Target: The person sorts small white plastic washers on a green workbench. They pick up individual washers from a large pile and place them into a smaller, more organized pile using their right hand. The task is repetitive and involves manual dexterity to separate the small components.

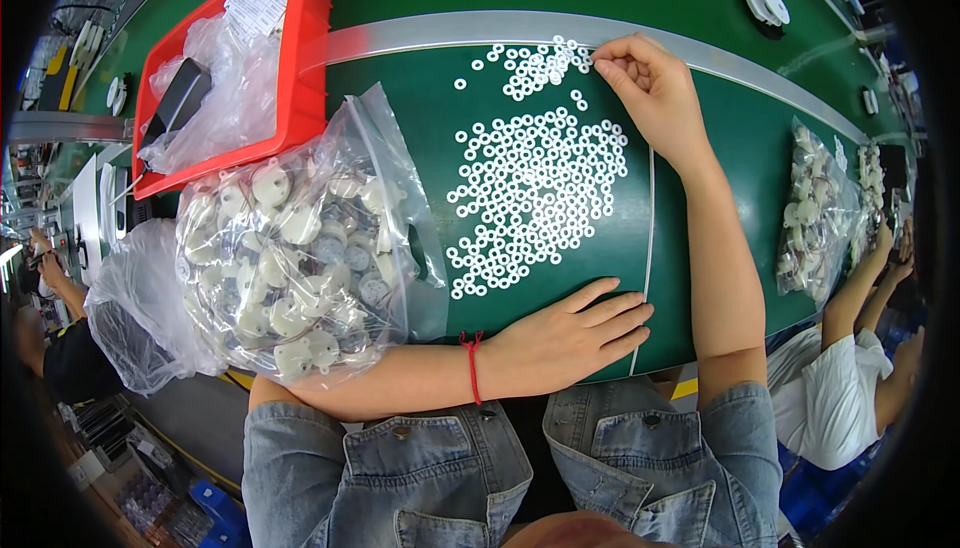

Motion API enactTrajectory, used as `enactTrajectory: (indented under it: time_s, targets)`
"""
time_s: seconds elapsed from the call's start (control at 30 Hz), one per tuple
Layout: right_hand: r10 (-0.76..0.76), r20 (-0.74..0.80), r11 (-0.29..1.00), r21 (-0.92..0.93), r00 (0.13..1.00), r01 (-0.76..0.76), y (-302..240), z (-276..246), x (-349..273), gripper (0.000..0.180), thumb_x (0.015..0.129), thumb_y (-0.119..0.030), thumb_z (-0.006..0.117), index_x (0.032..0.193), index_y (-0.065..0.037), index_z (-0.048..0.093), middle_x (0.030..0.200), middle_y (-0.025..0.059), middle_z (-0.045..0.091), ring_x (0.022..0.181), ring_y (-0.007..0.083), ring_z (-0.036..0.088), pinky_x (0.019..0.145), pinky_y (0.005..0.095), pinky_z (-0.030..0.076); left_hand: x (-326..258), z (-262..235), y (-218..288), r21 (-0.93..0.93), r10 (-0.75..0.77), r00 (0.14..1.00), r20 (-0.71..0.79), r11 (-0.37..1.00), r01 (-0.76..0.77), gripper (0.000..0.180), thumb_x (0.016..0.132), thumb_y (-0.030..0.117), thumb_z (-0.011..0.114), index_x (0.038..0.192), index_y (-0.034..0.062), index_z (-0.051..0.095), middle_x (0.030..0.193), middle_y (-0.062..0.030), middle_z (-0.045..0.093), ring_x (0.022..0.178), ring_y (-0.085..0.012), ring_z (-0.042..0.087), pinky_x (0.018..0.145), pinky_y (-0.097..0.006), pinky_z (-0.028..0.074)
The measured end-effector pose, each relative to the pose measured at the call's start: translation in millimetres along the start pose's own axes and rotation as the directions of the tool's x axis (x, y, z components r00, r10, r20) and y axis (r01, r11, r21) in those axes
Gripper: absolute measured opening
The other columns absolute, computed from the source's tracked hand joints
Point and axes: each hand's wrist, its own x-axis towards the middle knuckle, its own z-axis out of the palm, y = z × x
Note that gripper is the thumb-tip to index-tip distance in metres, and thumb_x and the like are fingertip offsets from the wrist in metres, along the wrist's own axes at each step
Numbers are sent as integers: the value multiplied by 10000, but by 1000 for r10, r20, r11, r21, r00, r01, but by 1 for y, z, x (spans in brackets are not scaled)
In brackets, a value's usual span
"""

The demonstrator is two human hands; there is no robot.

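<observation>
Washers (535,203) flat, right hand (650,88) touching

One red bin (300,68), three clear bags of parts, and too many white rings (535,188) to count.

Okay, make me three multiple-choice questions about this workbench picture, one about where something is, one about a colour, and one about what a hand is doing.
1. Where is the clear bag of round white parts?
A. left of the white rings
B. right of the white rings
C. inside the bin

2. What colour is the plastic bin?
A. blue
B. red
C. yellow

3. How is the left hand?
A. gripping a tool
B. raised in the air
C. resting flat on the green mat

Answers: 1 A, the bag lies left of the white rings. 2 B, the bin's walls are red. 3 C, it lies palm down on the green mat, while the right hand touches the far rings.
</observation>
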Motion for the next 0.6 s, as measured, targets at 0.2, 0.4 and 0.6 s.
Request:
enactTrajectory:
  time_s: [0.2,0.4,0.6]
  targets:
    - [-89,77,973,-207,993,104,-9,1,-2,88,915,-39,748,1001,-22,747,821,45,608,649,121,506,614,275,445,0,1,0,-1,-3,1000,-1,1000,3,439,970,177,563,1396,89,619,1524,-92,552,1443,-237,475,1236,-455,326]
    - [16,174,999,29,985,-22,2,-10,1,81,917,-34,741,991,0,742,825,27,610,659,99,493,619,274,436,1,0,0,-9,0,1000,3,1000,0,440,966,173,567,1395,88,619,1521,-94,554,1444,-238,472,1234,-455,327]
    - [-1,303,998,-63,953,21,-8,-12,1,77,953,-21,699,1015,6,737,851,19,637,690,80,525,645,249,454,0,0,0,-8,-7,1000,0,1000,7,446,963,173,570,1398,87,617,1524,-95,550,1447,-238,469,1234,-453,325]
